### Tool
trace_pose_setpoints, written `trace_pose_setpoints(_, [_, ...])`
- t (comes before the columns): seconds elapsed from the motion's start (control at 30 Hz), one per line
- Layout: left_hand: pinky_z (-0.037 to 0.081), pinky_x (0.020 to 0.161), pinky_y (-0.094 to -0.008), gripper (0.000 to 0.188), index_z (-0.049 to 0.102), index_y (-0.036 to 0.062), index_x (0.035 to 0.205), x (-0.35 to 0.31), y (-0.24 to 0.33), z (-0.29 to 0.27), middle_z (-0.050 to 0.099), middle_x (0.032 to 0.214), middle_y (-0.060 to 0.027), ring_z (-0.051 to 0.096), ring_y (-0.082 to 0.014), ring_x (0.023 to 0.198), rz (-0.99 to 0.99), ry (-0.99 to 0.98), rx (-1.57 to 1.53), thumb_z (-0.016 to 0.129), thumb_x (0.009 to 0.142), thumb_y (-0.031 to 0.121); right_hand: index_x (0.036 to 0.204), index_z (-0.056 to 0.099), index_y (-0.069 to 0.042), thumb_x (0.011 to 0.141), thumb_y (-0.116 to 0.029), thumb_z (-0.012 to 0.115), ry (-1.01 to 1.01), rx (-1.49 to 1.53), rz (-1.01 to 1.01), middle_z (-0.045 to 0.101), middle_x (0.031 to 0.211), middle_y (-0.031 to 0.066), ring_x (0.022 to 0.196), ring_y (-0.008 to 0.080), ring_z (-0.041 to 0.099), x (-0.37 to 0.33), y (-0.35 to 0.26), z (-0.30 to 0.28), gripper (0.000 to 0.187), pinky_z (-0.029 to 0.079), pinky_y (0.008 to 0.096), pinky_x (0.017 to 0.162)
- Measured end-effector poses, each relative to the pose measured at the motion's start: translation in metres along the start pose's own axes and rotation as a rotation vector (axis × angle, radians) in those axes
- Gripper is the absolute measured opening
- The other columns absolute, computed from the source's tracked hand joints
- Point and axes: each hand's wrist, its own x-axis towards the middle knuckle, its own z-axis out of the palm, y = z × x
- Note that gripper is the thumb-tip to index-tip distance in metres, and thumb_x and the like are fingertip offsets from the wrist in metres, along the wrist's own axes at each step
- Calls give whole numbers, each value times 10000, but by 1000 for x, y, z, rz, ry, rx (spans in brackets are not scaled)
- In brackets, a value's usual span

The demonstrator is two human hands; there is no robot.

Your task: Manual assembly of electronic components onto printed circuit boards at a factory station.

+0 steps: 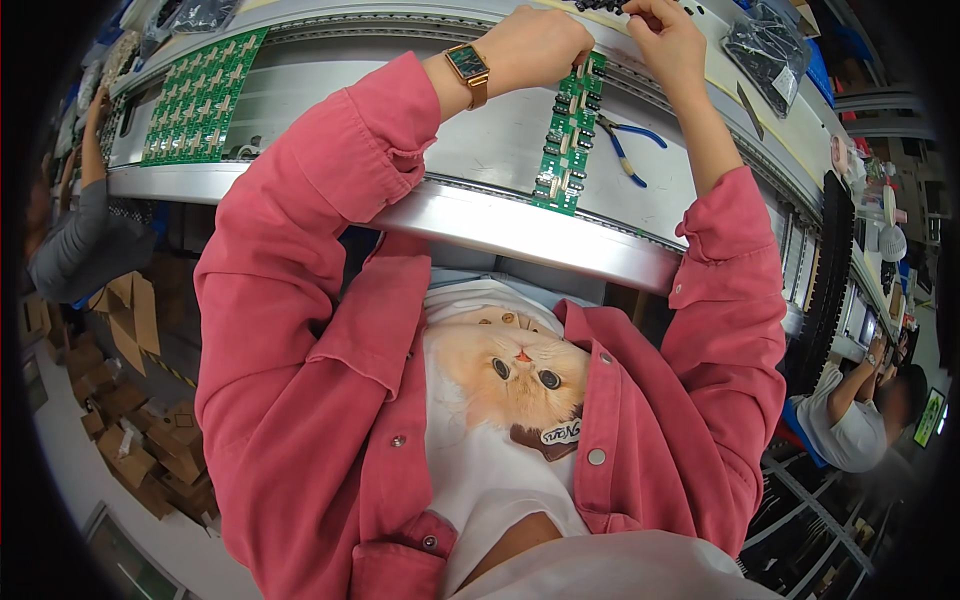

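Note:
A narrow green circuit board (566, 145) lies across the metal rails of the work line, carrying rows of black and pale connector-like parts. My left hand (538, 46), with a watch at the wrist, is closed at the board's far end; the curled fingers hide what they hold, if anything. Farther right, my right hand (668, 38) is raised near the top edge with fingers pinched together. Whatever is between those fingertips is too small to make out. Small pliers (628, 160) with blue and yellow handles lie just right of the board.
At the left, a larger green circuit board panel (203, 98) rests on the line. Small black parts (598, 5) are heaped beyond my hands. A plastic bag of dark parts (768, 58) lies far right. Co-workers sit at both sides; cardboard boxes (130, 400) are stacked lower left.

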Motion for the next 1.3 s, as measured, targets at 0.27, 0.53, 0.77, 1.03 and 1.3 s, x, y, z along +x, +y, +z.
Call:
trace_pose_setpoints(0.27, [488,609,-419,119,626,45,672,29,-38,22,638,694,-160,600,-366,639,17,119,-253,564,716,138,877,675,-64,720,-50,611,-156,119,108,634,789,43,671,147,566,-18,-27,-17,170,467,238,635])
trace_pose_setpoints(0.53, [486,602,-438,136,613,34,689,56,-62,47,628,682,-185,601,-382,637,-184,370,43,535,740,134,890,711,-73,719,-44,613,-171,143,-100,678,776,35,635,142,586,-38,-21,-18,199,478,251,609])
trace_pose_setpoints(0.77, [482,620,-431,140,587,35,697,51,-48,32,619,699,-183,599,-367,671,-168,400,133,513,774,126,868,690,-58,732,-35,603,-247,75,-181,679,805,40,654,160,595,-46,-19,-17,164,486,256,627])
trace_pose_setpoints(1.03, [479,636,-413,124,580,30,708,39,-46,27,619,737,-166,591,-354,705,-84,503,-16,516,773,114,863,680,-49,729,-22,598,-267,-140,-246,672,804,48,631,180,585,-47,-22,-18,159,482,270,622])
trace_pose_setpoints(1.3, [486,641,-403,119,625,31,775,20,-30,6,646,741,-149,602,-351,680,-51,374,-254,531,741,96,854,679,-46,729,-24,599,-270,-116,-272,667,804,54,627,198,585,-45,-22,-16,150,481,287,626])
